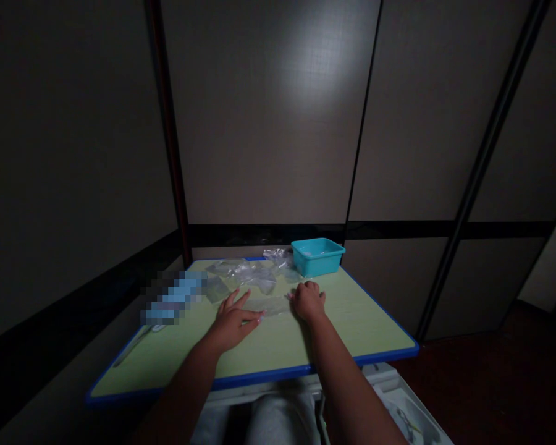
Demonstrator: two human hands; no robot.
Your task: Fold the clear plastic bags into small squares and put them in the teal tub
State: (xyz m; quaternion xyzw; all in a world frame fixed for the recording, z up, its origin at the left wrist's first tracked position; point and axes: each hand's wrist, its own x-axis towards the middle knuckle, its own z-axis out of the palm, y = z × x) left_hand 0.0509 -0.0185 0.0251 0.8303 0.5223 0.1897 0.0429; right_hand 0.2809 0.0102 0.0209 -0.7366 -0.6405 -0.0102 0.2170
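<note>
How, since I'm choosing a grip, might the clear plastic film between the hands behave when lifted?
The clear plastic film looks floppy: it lies flat, and similar pieces behind it are crumpled. It is probably light, since the tabletop shows through it. The crumpled pieces' sheen suggests it may be slippery.

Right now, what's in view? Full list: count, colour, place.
Table: one, yellow-green with blue edge, centre
Bin: one, turquoise, table's far right
Loose plastic: count unclear, clear, table's far side
Film: one, clear, between hands
Pixelated thing: one, light blue, table's left
Thin strip: one, greyish, table's left edge
Panels: several, brown-grey, behind table
Floor: one, dark reddish, right
Left hand: one, bare, at film's left
Right hand: one, bare, at film's right
</note>
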